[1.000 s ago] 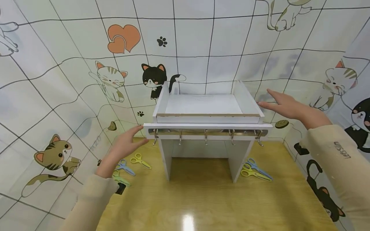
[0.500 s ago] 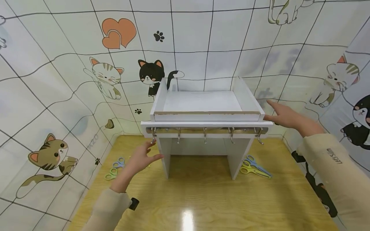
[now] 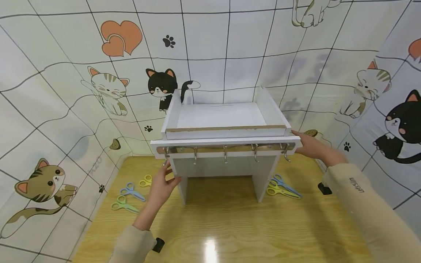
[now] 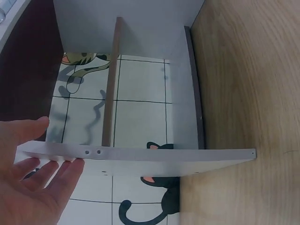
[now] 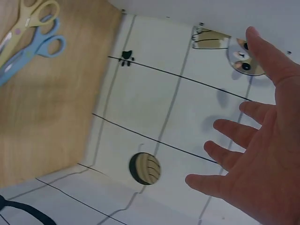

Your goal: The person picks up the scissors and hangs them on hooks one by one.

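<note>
The white shelf (image 3: 223,141) is stood upright on the wooden table (image 3: 250,226), in front of a cat-print wall (image 3: 243,69). Its top is formed as a shallow tray (image 3: 223,115); five metal hooks (image 3: 225,155) are lined up along the front rail. The left hand (image 3: 163,186) is held open at the left panel (image 3: 181,168), below the rail's left end. In the left wrist view the panel's edge is seen between thumb and fingers, with fingertips placed at the outer face and the thumb kept off the inner one. The right hand (image 3: 310,146) is also open, fingers spread, at the shelf's right side by the rail's end; whether the shelf is touched there cannot be told. On the table's left, yellow scissors (image 3: 149,183), blue scissors (image 3: 134,193) and green scissors (image 3: 124,205) are laid near the left hand, the yellow ones partly hidden by it. Beside the right panel (image 3: 264,175), another blue pair (image 3: 289,187) and yellow pair (image 3: 284,193) are laid together. Beige sleeves (image 3: 365,204) are worn on both arms.
</note>
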Demonstrator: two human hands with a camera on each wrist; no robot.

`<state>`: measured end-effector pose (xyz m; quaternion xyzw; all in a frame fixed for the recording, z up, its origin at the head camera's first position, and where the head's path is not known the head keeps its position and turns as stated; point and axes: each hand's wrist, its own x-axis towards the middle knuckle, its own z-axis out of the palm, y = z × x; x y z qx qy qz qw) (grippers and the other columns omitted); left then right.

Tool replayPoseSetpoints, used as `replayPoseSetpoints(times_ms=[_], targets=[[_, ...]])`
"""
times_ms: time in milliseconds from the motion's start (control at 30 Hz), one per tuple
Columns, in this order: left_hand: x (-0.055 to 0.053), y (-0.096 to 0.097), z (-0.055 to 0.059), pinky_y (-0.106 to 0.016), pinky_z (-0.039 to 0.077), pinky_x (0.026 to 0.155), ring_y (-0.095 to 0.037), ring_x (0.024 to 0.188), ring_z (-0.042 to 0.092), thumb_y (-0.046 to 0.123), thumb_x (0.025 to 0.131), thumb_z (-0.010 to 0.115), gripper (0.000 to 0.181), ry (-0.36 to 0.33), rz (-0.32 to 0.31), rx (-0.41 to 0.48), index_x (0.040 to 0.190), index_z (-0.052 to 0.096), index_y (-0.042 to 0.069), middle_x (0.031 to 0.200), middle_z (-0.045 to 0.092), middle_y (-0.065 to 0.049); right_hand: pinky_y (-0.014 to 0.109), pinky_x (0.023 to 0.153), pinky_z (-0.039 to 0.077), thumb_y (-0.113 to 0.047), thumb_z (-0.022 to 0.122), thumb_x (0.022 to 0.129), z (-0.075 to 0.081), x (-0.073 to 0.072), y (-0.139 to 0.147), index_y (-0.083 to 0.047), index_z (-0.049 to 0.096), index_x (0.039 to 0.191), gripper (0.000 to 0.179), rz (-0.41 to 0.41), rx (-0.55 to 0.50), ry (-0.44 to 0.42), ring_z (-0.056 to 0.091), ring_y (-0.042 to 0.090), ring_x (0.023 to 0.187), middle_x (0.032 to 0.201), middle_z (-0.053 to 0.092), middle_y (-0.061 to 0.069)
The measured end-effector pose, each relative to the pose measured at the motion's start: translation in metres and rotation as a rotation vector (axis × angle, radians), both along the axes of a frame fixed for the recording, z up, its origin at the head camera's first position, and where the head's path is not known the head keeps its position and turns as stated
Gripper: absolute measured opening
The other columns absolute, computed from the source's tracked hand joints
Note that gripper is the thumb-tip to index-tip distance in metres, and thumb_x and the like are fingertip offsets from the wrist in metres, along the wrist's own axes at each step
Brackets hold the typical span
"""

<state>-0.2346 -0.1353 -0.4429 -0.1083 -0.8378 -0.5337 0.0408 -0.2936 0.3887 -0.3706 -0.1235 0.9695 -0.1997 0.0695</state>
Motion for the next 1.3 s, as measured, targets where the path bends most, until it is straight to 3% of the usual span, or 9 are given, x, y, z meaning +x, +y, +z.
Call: replayPoseSetpoints(times_ms=[167,267,400,567,833,1067,1300], targets=[[-0.001,0.004,-0.009,-0.051,0.058,0.090,-0.048,0.127,0.055,0.000,0.090,0.071,0.068,0.059,0.045,-0.016,0.150,0.041,0.011,0.145,0.050,-0.022,0.071,0.104,0.038,-0.032,0.063,0.097,-0.027,0.006,0.003,0.009,0.025,0.152,0.079,-0.017,-0.023,-0.033,0.038,0.060,0.133,0.150,0.033,0.040],[-0.002,0.004,-0.015,-0.051,0.059,0.088,-0.047,0.124,0.058,0.003,0.091,0.070,0.062,0.046,0.076,-0.054,0.147,0.044,0.009,0.144,0.052,-0.022,0.071,0.105,0.037,-0.043,0.064,0.095,-0.043,0.007,0.006,0.012,0.024,0.151,0.088,-0.036,0.002,-0.069,0.037,0.060,0.133,0.150,0.032,0.041],[-0.004,0.004,-0.022,-0.050,0.060,0.086,-0.047,0.120,0.061,0.004,0.092,0.069,0.055,0.054,0.108,-0.101,0.142,0.048,0.004,0.142,0.053,-0.024,0.069,0.104,0.039,-0.045,0.067,0.093,-0.069,0.008,0.013,0.017,0.030,0.146,0.090,-0.033,0.038,-0.068,0.039,0.060,0.131,0.146,0.036,0.043],[-0.004,0.006,-0.029,-0.050,0.062,0.081,-0.046,0.114,0.065,0.004,0.092,0.069,0.050,0.094,0.136,-0.141,0.138,0.050,0.002,0.138,0.056,-0.025,0.065,0.095,0.048,-0.041,0.072,0.090,-0.103,0.014,0.019,0.009,0.048,0.139,0.074,-0.001,0.082,-0.006,0.053,0.055,0.120,0.136,0.052,0.038],[-0.005,0.009,-0.034,-0.049,0.062,0.078,-0.046,0.111,0.066,0.002,0.092,0.068,0.048,0.117,0.156,-0.162,0.137,0.051,0.003,0.135,0.058,-0.025,0.063,0.092,0.050,-0.017,0.068,0.093,-0.145,0.030,0.016,0.010,0.056,0.130,0.048,0.003,0.002,-0.062,0.057,0.054,0.114,0.129,0.058,0.034],[-0.006,0.009,-0.037,-0.049,0.063,0.076,-0.046,0.109,0.067,0.002,0.092,0.069,0.048,0.134,0.147,-0.179,0.136,0.052,0.004,0.134,0.059,-0.025,0.058,0.090,0.054,-0.012,0.066,0.094,-0.165,0.040,0.013,0.010,0.060,0.125,0.039,-0.045,-0.047,-0.093,0.060,0.049,0.110,0.122,0.063,0.031],[-0.005,0.010,-0.037,-0.051,0.062,0.077,-0.047,0.110,0.066,0.000,0.091,0.068,0.047,0.127,0.141,-0.157,0.135,0.052,0.002,0.135,0.058,-0.026,0.047,0.077,0.057,-0.004,0.072,0.086,-0.173,0.048,0.011,0.010,0.065,0.112,0.029,-0.029,-0.038,-0.078,0.066,0.034,0.088,0.098,0.068,0.022]])
